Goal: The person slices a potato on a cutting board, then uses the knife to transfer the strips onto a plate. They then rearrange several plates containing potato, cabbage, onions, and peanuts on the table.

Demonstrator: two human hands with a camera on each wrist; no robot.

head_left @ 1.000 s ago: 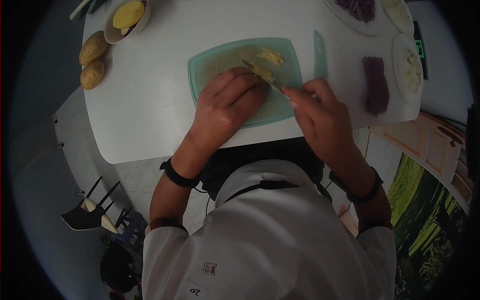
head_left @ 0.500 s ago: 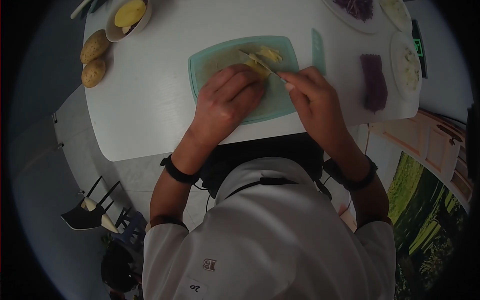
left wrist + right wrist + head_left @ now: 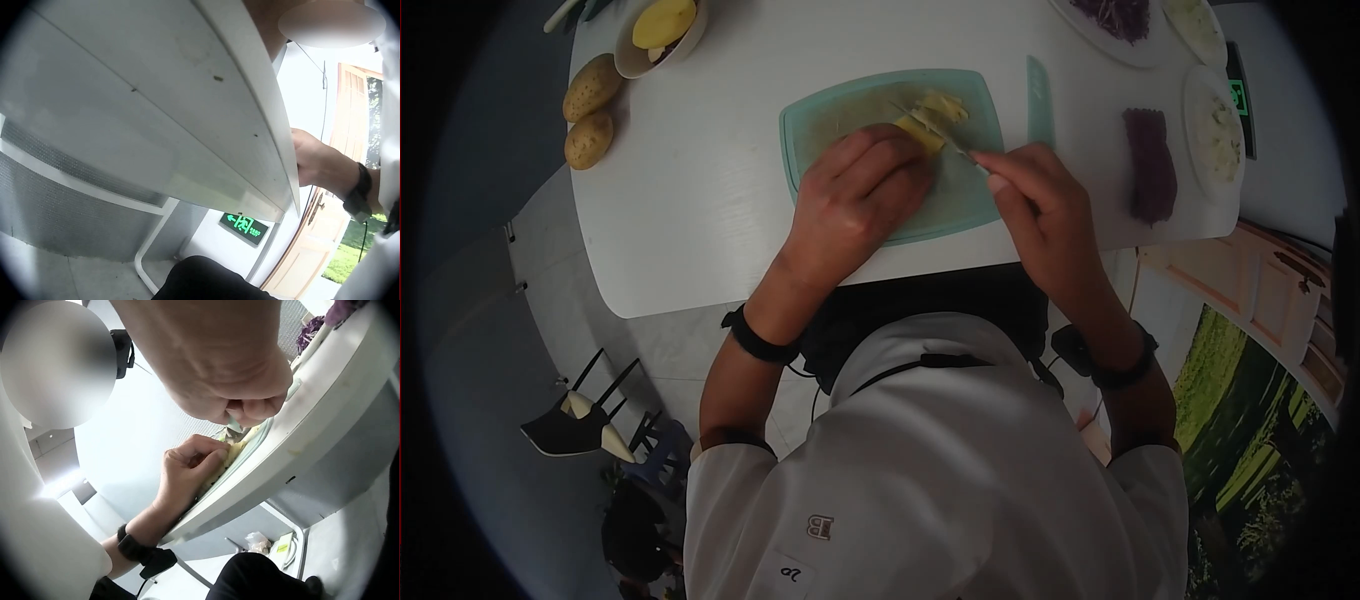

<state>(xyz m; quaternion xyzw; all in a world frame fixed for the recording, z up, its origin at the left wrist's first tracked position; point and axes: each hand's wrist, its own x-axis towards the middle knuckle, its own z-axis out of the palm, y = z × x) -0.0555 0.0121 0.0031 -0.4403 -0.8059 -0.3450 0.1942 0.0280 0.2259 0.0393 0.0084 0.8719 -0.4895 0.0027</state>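
In the head view my left hand holds a yellow piece of peeled potato down on the light green cutting board. Its fingers are bent over the piece, and the right wrist view shows the thumb and fingers pinching the potato. My right hand grips a small knife by its handle. The blade slants across the far right side of the potato piece. Thin cut potato strips lie just beyond the blade. The left wrist view shows mainly the table's underside, not the left hand's work.
Two whole potatoes and a white bowl with peeled potato are at the far left. A light green blade cover lies right of the board. Farther right are a purple block and white plates of shredded food.
The right hand moved the knife forward, then slightly right; the blade now stands a little farther from me than a second ago. The left hand stays on the potato piece.
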